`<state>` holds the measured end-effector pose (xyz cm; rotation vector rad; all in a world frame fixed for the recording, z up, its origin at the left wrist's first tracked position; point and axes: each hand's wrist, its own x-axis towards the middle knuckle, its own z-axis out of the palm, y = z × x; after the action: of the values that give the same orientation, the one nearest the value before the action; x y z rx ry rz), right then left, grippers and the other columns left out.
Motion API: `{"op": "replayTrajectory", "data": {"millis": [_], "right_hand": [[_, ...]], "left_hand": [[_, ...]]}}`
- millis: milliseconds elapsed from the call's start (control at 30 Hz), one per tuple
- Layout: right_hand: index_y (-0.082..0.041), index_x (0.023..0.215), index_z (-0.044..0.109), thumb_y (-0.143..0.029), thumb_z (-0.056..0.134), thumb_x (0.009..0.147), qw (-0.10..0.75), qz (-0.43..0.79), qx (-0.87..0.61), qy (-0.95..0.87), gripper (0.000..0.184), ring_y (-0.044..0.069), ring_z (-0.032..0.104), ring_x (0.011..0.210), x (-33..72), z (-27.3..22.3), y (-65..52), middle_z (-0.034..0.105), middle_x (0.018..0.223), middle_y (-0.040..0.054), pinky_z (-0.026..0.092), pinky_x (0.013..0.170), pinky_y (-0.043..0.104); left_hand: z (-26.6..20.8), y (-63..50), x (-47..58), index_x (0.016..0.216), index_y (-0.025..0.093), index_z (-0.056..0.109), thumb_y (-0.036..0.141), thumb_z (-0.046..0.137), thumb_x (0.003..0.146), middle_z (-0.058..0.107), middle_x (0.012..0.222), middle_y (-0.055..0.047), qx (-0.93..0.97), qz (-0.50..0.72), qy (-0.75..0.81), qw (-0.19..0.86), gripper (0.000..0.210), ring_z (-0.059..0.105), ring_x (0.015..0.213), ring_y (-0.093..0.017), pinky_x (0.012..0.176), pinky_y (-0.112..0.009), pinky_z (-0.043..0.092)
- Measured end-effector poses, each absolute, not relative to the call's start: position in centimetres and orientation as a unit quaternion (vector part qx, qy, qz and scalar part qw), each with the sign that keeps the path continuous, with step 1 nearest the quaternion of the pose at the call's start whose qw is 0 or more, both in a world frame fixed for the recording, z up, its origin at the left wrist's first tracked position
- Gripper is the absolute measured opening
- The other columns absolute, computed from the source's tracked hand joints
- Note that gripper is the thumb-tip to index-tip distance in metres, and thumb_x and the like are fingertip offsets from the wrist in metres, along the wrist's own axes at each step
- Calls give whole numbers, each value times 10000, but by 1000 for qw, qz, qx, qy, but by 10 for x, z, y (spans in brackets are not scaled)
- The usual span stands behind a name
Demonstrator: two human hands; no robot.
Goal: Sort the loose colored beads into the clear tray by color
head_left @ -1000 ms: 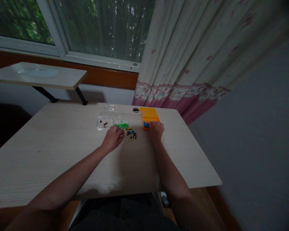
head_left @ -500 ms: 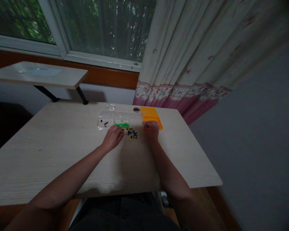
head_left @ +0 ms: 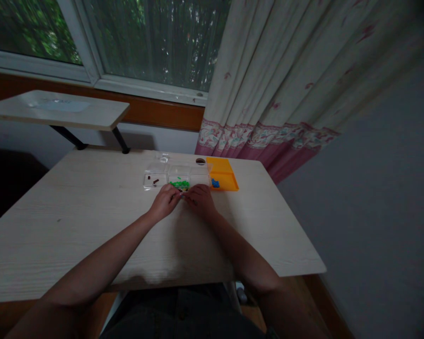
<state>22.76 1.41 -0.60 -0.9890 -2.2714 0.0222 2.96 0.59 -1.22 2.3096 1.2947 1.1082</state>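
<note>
My left hand (head_left: 166, 201) rests on the wooden table (head_left: 92, 226), fingers curled, just in front of a clear compartment tray (head_left: 155, 170) that holds green pieces (head_left: 179, 183) and a few dark ones (head_left: 151, 180). My right hand (head_left: 200, 199) lies beside it, fingertips meeting the left hand's, and covers the small pile of mixed pieces. An orange tray (head_left: 222, 169) with blue pieces (head_left: 215, 182) stands to the right of the clear tray. Whether either hand pinches a piece is hidden.
A round cable hole (head_left: 200, 161) lies at the table's far edge. A second tabletop (head_left: 56, 110) stands at the back left under the window. A patterned curtain (head_left: 268, 94) hangs at the right, past the table's right edge.
My right hand moved left from the orange tray to the small pile, meeting my left hand and hiding the pile. The blue pieces in the orange tray are uncovered now. My left hand hardly moved.
</note>
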Motion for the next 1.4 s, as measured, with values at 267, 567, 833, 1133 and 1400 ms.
{"op": "replayTrajectory", "data": {"millis": [267,567,833,1133,1400], "right_hand": [[-254,899,746,-284,632,892,346,8,-366,-864,117,182,591,938,228,-10,17,723,878,24,408,911,353],[-223,848,741,-309,594,906,420,-30,-539,-730,180,187,588,832,285,-9,47,718,823,34,404,849,349],[-214,872,743,-333,566,910,429,-71,-640,-634,216,195,548,887,310,-23,59,710,878,58,364,889,369],[-203,867,712,-325,500,948,433,-75,-591,-677,257,174,565,829,301,-24,58,707,851,50,368,860,338],[-197,864,724,-325,483,952,404,-54,-598,-690,286,183,553,847,294,-19,52,695,847,60,365,835,335]], "left_hand": [[-12,6,30,813,177,634,311,440,969,568,808,-62,801,389,433,143,282,536,845,-192,785,-325,444],[-12,6,31,922,177,670,275,435,967,595,857,-78,810,380,425,139,259,544,883,-203,817,-344,451],[-10,1,32,1148,200,635,227,469,934,566,948,-85,846,326,409,101,272,524,949,-222,870,-377,434],[-7,-5,41,1341,272,542,345,537,913,513,997,-97,876,206,435,13,434,475,959,-254,843,-396,403],[-4,-7,42,1192,253,636,335,528,918,518,999,-103,879,214,427,4,306,470,969,-259,840,-397,396]]}}
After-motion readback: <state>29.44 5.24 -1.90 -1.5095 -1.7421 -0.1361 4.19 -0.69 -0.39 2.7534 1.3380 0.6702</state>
